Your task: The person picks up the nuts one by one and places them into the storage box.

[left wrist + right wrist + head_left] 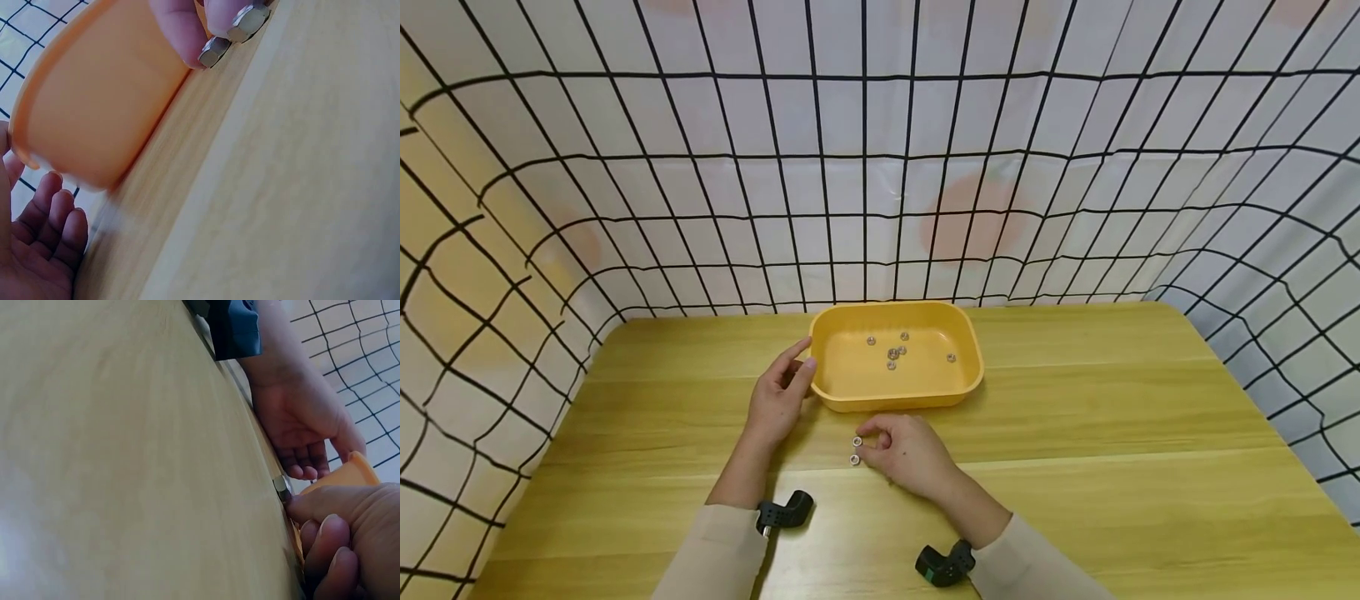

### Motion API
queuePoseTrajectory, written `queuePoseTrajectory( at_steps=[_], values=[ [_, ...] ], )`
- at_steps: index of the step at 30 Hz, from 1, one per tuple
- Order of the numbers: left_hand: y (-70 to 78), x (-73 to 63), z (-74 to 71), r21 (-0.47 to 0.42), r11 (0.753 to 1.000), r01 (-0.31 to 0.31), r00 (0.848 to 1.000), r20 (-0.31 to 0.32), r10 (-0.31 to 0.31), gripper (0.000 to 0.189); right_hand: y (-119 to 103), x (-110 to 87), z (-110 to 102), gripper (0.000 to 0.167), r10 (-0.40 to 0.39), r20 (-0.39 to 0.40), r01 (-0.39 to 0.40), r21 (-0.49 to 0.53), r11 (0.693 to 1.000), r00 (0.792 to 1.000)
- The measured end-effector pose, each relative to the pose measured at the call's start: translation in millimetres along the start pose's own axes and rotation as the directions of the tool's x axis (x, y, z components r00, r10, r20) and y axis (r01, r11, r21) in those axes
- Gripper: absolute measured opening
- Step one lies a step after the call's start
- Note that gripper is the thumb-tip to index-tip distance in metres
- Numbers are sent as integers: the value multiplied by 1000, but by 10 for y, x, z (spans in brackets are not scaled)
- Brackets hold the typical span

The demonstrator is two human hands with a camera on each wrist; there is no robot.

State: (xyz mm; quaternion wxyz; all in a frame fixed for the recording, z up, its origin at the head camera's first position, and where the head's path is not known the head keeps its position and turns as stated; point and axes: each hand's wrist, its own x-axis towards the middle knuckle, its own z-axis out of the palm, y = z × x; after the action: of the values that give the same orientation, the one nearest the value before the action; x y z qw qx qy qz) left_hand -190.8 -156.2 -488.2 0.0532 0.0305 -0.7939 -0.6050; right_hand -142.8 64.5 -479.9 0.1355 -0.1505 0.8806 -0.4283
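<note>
My left hand (777, 404) is at the left end of the yellow tray (880, 403), thumb and forefinger apart and touching its rim. Its other fingers hang loosely bent below the rim in the left wrist view. In front of the tray, my right hand (912, 457) is low over the table, pinching a metal hex nut (857, 442) between thumb and forefinger. Close beside it, nearer to me, is a second hex nut (854, 460). In the left wrist view both nuts, the farther nut (214, 52) and the nearer nut (250, 22), appear at the right fingertips.
Several hex nuts (892, 354) lie scattered on the tray floor. The wooden table (1112, 500) extends to both sides. A black wire grid (865, 158) rises behind and beside it, with pale sheeting behind. Both wrists wear black camera mounts (786, 508).
</note>
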Motion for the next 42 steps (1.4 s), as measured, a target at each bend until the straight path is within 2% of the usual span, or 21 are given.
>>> queuePoseTrajectory(
  at_steps=[7,19,22,29,37,42],
  values=[
    [23,-13,-9,-4,1000,1,1000,0,-1,42,-12,5,33,7,-29,-38,28,-47,999,999],
    [29,-24,-11,-3,999,33,999,10,-33,43,10,7,45,6,-64,-66,59,-71,996,996],
    [85,-35,-17,3,999,53,999,11,-53,43,13,12,46,7,-58,-66,54,-66,996,996],
    [386,-142,-52,2,999,43,999,32,-43,43,-6,25,21,6,-46,-64,42,-62,997,997],
    [379,-155,-42,0,999,44,999,20,-44,43,-128,-42,-32,5,-38,-52,35,-42,998,998],
    [370,-151,-33,-1,999,35,999,26,-35,43,-206,-91,-107,6,-59,-66,56,-49,997,996]
  ],
)
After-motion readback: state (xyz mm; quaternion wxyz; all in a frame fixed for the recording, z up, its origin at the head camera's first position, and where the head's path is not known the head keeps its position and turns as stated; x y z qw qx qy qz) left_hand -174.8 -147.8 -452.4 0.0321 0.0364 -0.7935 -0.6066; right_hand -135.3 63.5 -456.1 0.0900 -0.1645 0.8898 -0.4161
